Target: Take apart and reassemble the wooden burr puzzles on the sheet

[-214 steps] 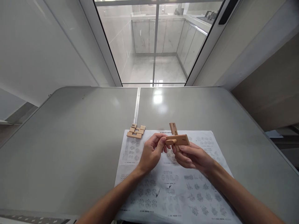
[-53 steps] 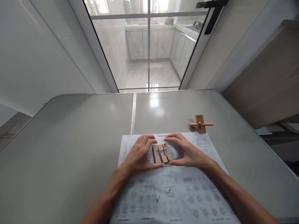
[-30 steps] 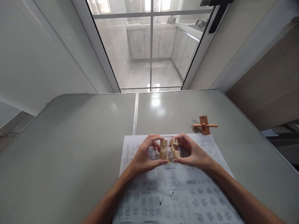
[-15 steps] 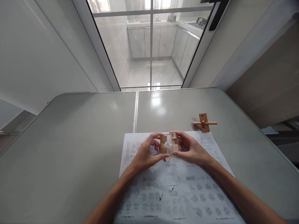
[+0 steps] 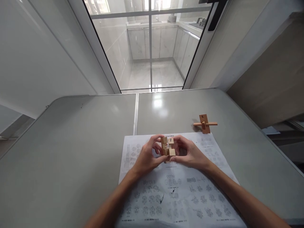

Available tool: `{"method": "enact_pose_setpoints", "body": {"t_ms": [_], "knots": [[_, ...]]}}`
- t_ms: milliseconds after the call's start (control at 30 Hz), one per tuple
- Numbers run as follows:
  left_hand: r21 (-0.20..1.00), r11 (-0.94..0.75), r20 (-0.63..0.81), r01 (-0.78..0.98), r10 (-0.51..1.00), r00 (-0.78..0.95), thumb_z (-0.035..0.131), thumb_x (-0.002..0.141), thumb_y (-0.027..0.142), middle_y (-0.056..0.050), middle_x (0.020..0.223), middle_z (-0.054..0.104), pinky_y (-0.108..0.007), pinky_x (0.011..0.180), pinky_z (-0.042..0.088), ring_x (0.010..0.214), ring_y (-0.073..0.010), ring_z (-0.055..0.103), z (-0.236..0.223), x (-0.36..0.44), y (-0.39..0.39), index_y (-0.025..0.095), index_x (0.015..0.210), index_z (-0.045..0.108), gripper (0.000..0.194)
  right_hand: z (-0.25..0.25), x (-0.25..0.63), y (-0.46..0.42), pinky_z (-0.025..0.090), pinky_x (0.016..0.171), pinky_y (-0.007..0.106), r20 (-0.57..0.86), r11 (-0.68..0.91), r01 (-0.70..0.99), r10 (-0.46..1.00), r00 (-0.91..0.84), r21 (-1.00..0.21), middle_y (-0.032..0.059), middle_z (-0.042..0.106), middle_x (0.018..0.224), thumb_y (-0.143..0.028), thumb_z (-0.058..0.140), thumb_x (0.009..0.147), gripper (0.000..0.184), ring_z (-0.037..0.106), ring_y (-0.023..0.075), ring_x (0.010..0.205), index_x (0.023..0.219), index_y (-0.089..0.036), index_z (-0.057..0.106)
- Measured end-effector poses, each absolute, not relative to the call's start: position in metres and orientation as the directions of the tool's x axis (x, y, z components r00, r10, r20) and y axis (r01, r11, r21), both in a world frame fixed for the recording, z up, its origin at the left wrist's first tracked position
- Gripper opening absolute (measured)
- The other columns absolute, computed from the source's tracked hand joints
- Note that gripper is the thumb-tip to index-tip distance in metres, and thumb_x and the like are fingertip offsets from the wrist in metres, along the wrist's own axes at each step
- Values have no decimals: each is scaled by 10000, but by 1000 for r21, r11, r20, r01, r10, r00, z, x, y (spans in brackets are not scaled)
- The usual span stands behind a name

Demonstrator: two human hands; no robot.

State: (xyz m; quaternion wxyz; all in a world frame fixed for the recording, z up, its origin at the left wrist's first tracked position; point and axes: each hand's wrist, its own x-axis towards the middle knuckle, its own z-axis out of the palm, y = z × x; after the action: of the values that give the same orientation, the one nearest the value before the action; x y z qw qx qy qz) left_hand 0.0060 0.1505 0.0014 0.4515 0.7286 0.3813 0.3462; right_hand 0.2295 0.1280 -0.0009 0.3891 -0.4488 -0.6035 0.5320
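Observation:
Two notched wooden puzzle pieces are held upright and pressed together just above a printed paper sheet (image 5: 175,193). My left hand (image 5: 147,156) pinches the left piece (image 5: 164,146) between thumb and fingers. My right hand (image 5: 190,153) grips the right piece (image 5: 171,147), which bears a handwritten "3" on its top block. The two pieces touch along their notched sides.
A wooden cross-shaped puzzle marked "2" (image 5: 204,123) stands on the grey table (image 5: 71,142) beyond the sheet's far right corner. A seam (image 5: 135,114) splits the tabletop. Glass doors with a dark frame rise behind the table's far edge.
The two pieces, held a small gap apart half a second ago, are now brought together. Earlier they lay flat on the sheet as one cluster; my hands lifted and separated them.

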Motion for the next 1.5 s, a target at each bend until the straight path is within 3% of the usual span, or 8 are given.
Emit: {"method": "enact_pose_setpoints", "body": {"t_ms": [167,267,400,800,1300,1500], "knots": [[832,-475,313,286,828,464,790,816,156,2,1056,720,-258,704,575,710,-107,664,-4,7,145,284,1352,499,623,-3,224,125,378,541,270,23,56,168,981,-193,-984,-74,521,682,-400,959,716,489,450,125,597,910,-238,540],[719,-596,412,357,780,471,786,866,220,25,959,728,-267,677,566,670,-115,676,-8,8,143,284,1324,507,541,-4,222,124,374,533,270,31,60,182,987,-158,-981,-79,511,659,-391,940,736,464,446,122,581,880,-239,526],[612,-671,486,418,737,469,768,892,240,13,1009,759,-265,638,543,626,-106,664,-10,10,141,281,1303,511,487,-6,221,123,366,526,268,40,74,196,984,-174,-978,-82,499,649,-360,920,742,436,436,122,572,852,-244,514],[526,-739,559,420,673,484,700,973,317,34,831,685,-241,594,526,581,-104,612,-6,10,140,241,1326,514,406,-10,216,120,342,518,257,45,86,249,985,-166,-965,-85,465,639,-398,911,741,450,403,116,565,827,-242,498],[543,-736,516,405,673,530,630,946,146,7,924,651,-247,611,560,651,-119,639,1,12,136,267,1377,492,469,-5,214,113,355,512,256,187,218,477,976,-113,-851,-96,439,622,-382,900,691,454,399,111,535,813,-248,484],[549,-754,528,361,647,549,603,983,169,3,946,638,-245,614,559,679,-120,633,0,13,137,277,1396,495,440,0,213,112,355,513,255,200,226,481,974,-105,-847,-89,432,624,-446,843,760,412,412,112,531,809,-244,488]]}}
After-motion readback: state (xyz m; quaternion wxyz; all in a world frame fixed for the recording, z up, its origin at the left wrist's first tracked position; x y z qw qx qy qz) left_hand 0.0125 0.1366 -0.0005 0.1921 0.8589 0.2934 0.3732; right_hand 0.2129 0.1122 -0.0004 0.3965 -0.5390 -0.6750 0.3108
